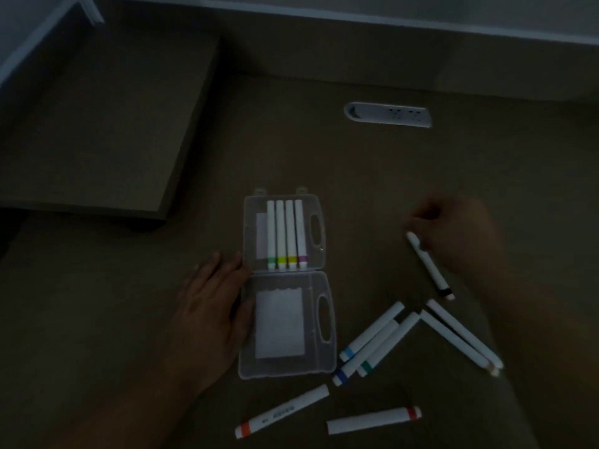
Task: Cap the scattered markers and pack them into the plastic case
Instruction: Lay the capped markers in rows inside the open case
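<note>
A clear plastic case [319, 325] lies open on the dim table. Its far half holds several white markers [287, 234] with green, yellow, orange and pink bands. My left hand [210, 306] rests flat against the case's left edge. My right hand [460, 234] grips a white marker with a black band [432, 270] near its upper end. More white markers lie loose: a cluster with blue and green bands [376, 343], two crossed ones [460, 335], an orange-banded one [282, 411] and a red-banded one [374, 421].
A white power-socket inset [387, 114] sits in the table surface beyond the case. A raised brown shelf or box [97, 131] stands at the left. The table's far edge meets a pale wall.
</note>
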A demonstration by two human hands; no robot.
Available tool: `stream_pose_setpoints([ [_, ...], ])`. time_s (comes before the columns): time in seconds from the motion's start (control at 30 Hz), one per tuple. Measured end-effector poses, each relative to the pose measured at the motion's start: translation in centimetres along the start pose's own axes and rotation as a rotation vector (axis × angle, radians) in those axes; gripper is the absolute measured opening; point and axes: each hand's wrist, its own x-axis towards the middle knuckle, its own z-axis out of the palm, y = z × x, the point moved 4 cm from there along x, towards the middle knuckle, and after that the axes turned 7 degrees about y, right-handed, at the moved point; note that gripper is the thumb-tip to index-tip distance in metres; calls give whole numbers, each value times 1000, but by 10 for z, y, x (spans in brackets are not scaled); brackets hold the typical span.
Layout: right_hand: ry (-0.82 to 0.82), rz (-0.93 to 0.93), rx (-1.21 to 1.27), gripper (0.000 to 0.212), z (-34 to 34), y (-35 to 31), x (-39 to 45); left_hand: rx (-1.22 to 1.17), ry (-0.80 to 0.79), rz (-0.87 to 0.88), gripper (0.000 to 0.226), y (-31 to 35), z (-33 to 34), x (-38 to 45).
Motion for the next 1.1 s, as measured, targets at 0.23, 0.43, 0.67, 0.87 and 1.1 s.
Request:
stream_pose_setpoints([
  [0.23,-161,144,-31,7,-12,60,4,1,17,-8,61,8,0,0],
  [0.43,-184,140,-105,18,9,70,-3,-4,24,-2,62,9,0,-1],
  [0.67,-220,170,-131,16,19,56,-3,-63,43,8,57,4,3,-3],
  [0.87,-236,101,148,4,35,-24,-16,8,13,-1,59,2,3,-3],
  [1.1,-131,-209,189,18,103,-129,-38,-70,24,-50,59,7,-5,-2],
])
